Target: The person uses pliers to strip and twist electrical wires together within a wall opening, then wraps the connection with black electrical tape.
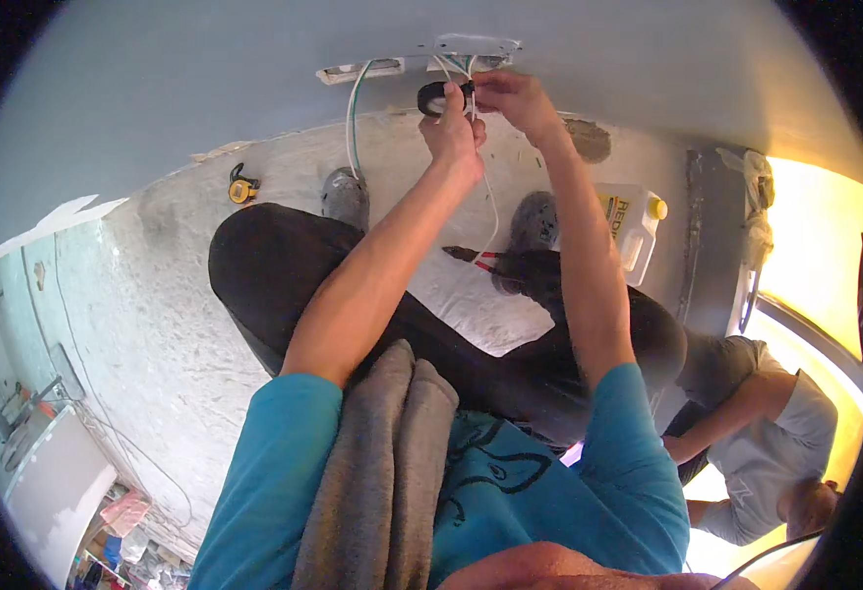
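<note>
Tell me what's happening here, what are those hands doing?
A person in a blue-green shirt is working with both hands at the wall. The left hand holds a roll of black tape. The right hand is right beside it, close to the wires coming out of the wall; its exact grip is hard to see. Pliers with red handles and a yellow tape measure are on the floor.
</note>
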A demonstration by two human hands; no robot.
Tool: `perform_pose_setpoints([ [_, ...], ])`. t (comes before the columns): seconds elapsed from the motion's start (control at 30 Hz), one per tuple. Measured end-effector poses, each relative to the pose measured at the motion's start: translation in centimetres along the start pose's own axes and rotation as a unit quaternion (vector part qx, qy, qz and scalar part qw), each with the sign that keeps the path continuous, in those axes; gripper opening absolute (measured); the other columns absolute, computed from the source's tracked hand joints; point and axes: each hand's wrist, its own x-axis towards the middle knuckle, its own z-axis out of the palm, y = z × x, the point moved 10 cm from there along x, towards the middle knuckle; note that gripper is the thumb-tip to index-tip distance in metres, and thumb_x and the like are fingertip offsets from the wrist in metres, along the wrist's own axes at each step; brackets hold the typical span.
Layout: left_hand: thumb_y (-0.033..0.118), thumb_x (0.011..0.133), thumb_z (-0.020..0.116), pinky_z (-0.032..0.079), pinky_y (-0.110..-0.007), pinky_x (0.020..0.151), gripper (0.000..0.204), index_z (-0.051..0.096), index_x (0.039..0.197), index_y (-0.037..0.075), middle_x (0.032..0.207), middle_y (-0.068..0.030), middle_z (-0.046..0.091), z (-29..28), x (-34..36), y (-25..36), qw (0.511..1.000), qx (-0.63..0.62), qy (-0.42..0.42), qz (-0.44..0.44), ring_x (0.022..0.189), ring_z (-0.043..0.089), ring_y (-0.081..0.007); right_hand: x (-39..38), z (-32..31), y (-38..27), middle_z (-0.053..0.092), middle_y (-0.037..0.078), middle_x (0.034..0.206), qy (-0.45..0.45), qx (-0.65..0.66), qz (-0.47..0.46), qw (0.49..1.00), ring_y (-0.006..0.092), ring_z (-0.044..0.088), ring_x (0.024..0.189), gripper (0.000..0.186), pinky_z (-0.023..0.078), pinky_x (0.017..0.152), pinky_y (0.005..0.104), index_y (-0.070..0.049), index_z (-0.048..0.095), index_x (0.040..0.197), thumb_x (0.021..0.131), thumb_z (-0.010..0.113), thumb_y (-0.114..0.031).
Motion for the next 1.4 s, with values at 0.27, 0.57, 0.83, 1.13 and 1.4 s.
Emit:
perform_pose_setpoints([
  [0.27, 0.029, 0.090, 0.068, 0.033, -0.026, 0.039, 0.055, 0.026, 0.125, 0.022, 0.078, -0.0020, 0.054, -0.3, -0.1, 0.9, 0.999, 0.018, 0.006, 0.029, 0.047, 0.046, -0.0121, -3.5, 4.5, -12.9, 0.071, 0.008, 0.098, 0.096, -0.326, -0.243, 0.909, 0.0265, 0.067, 0.094, 0.039, 0.052, 0.085, 0.0382, -0.007, 0.066, 0.111, 0.080, 0.075, -0.027],
  [0.57, 0.022, 0.094, 0.059, 0.029, -0.025, 0.040, 0.067, 0.010, 0.139, 0.029, 0.077, -0.0020, 0.053, 0.9, -0.8, 1.5, 0.997, 0.041, -0.055, 0.042, 0.047, 0.043, -0.0111, -0.7, 6.1, -10.6, 0.070, 0.013, 0.105, -0.006, -0.470, -0.117, 0.875, 0.0306, 0.064, 0.104, 0.044, 0.050, 0.091, 0.0418, -0.008, 0.063, 0.114, 0.079, 0.074, -0.032],
  [0.83, 0.009, 0.087, 0.059, 0.030, -0.026, 0.043, 0.026, 0.048, 0.111, 0.014, 0.073, -0.0015, 0.053, 0.7, 1.4, 1.4, 0.980, 0.043, -0.192, 0.032, 0.049, 0.042, -0.0107, -2.3, 5.0, -12.7, 0.067, 0.015, 0.113, -0.022, -0.337, -0.175, 0.925, 0.0217, 0.065, 0.084, 0.043, 0.052, 0.076, 0.0352, -0.009, 0.058, 0.122, 0.081, 0.066, -0.019],
  [1.13, 0.015, 0.093, 0.059, 0.029, -0.026, 0.043, 0.017, 0.051, 0.104, 0.005, 0.079, -0.0091, 0.060, 1.4, 1.4, 1.8, 0.973, 0.035, -0.227, 0.007, 0.048, 0.040, -0.0107, -5.0, -1.1, -11.5, 0.068, 0.013, 0.108, 0.006, -0.341, -0.116, 0.933, 0.0178, 0.061, 0.082, 0.049, 0.050, 0.075, 0.0329, -0.009, 0.059, 0.123, 0.085, 0.069, -0.039],
  [1.4, 0.018, 0.098, 0.053, 0.033, -0.025, 0.045, 0.014, 0.058, 0.092, 0.007, 0.080, -0.0058, 0.060, 2.0, 0.7, 2.2, 0.974, 0.183, -0.127, 0.048, 0.053, 0.044, -0.0118, -3.2, -1.6, -8.9, 0.071, 0.015, 0.095, 0.081, -0.425, -0.009, 0.901, 0.0278, 0.068, 0.090, 0.068, 0.052, 0.081, 0.0389, -0.008, 0.070, 0.110, 0.085, 0.052, -0.069],
])
